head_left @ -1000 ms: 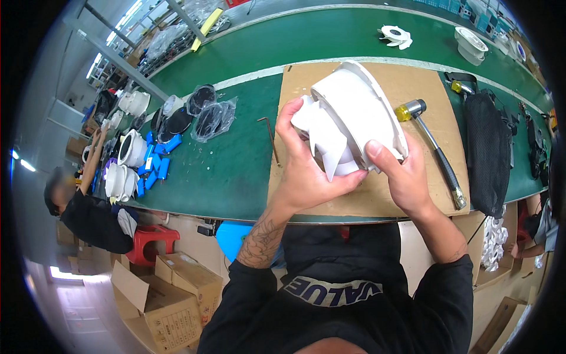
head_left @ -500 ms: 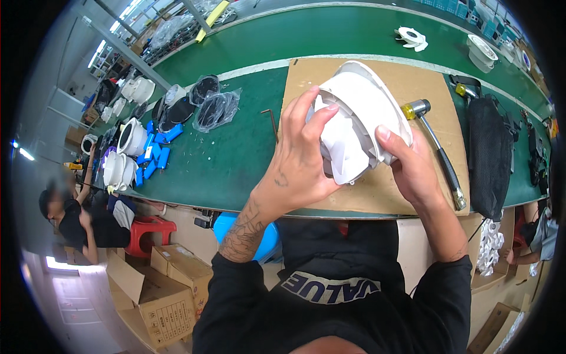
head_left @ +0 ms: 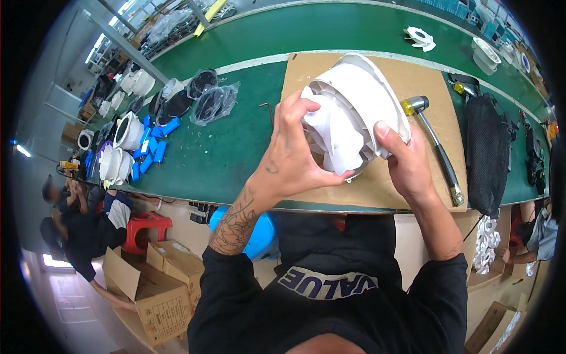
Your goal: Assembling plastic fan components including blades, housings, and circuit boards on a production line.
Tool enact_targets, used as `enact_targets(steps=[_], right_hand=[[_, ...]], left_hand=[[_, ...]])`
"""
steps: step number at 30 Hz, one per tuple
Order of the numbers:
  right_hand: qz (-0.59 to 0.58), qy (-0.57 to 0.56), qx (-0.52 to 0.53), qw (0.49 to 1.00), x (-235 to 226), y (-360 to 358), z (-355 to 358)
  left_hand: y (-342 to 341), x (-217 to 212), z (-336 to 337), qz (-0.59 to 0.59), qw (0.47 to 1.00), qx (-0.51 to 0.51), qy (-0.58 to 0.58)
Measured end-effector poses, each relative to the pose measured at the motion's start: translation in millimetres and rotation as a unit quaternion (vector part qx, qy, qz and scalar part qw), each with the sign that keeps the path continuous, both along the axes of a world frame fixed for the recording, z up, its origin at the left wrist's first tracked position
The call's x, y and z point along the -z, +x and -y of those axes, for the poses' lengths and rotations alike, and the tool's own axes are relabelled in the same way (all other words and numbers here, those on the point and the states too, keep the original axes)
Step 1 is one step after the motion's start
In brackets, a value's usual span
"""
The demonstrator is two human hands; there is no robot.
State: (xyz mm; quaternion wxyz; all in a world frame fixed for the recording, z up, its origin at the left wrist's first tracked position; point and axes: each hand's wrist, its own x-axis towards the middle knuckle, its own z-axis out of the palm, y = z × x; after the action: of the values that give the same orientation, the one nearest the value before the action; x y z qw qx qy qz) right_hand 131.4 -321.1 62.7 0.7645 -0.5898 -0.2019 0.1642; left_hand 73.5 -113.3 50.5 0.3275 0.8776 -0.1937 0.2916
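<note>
A white round plastic fan housing (head_left: 359, 100) with white blades inside is lifted off a brown cardboard sheet (head_left: 430, 88) on the green workbench. My left hand (head_left: 292, 153) grips its left side, fingers curled over the rim and thumb under the blades. Holding the lower right edge is my right hand (head_left: 407, 162), thumb pressed against the rim. The housing is tilted, its open face toward me.
A hammer (head_left: 436, 147) with a yellow collar lies on the cardboard to the right, a black bag (head_left: 489, 153) beyond it. Bagged black parts (head_left: 209, 100), blue pieces (head_left: 153, 150) and white housings (head_left: 121, 133) sit at left. Another person (head_left: 76, 224) crouches lower left by cardboard boxes (head_left: 153, 295).
Both hands have raised the white housing closer to the camera and turned it. My left hand's fingers have shifted up over its rim.
</note>
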Motion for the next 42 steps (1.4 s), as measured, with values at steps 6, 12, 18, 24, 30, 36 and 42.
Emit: enact_targets(steps=[6, 12, 18, 24, 30, 36, 42], right_hand=[[0.009, -0.002, -0.006, 1.000, 5.4, -0.8, -2.5], [0.016, -0.018, -0.013, 1.000, 2.3, 0.0, -2.8], [0.471, -0.139, 0.049, 0.870, 12.1, 0.7, 2.2], [0.591, -0.175, -0.019, 0.787, 11.1, -20.8, 10.4], [0.663, -0.155, 0.046, 0.731, 17.2, -32.1, 3.9], [0.701, -0.135, 0.047, 0.698, 18.4, -36.7, 2.6], [0.699, -0.132, 0.042, 0.701, 17.1, -42.8, 4.2]], left_hand=[[-3.5, 6.0, 2.2, -0.053, 0.995, -0.005, -0.088], [-3.6, 17.8, 0.6, -0.023, 0.998, -0.005, -0.059], [-40.4, 31.8, -11.8, -0.146, 0.944, 0.122, -0.269], [-62.7, 32.4, -3.8, -0.169, 0.831, 0.014, -0.530], [-54.9, 38.7, -10.6, -0.196, 0.762, 0.087, -0.611], [-47.6, 40.7, -15.1, -0.170, 0.750, 0.232, -0.596], [-50.5, 50.0, -15.0, -0.201, 0.754, 0.195, -0.594]])
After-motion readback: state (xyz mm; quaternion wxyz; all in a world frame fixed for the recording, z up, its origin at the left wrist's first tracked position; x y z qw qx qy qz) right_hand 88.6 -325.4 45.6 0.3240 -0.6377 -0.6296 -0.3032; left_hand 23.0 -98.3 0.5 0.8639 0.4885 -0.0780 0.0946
